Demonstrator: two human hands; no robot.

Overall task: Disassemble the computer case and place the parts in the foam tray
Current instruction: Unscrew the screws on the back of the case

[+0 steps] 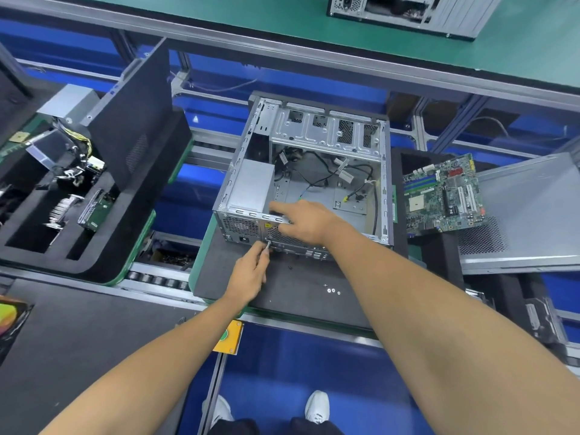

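Note:
An open silver computer case [326, 133] lies on a black mat [301, 296], loose black cables [326, 175] inside and a grey power supply [252, 186] in its near-left corner. My right hand [303, 219] grips the case's rear top edge beside the power supply. My left hand [249, 273] pinches a thin metal screwdriver [268, 245] whose tip touches the rear panel. The black foam tray [91, 243] at the left holds another power supply [67, 103], cables, a heatsink and a drive. A green motherboard [444, 194] rests on foam at the right.
A few loose screws [332, 290] lie on the mat near the case. A grey side panel [527, 215] leans at the right. A dark panel [138, 120] stands upright in the left tray. Another case [408, 11] sits on the far green bench. Conveyor rollers [157, 279] run below.

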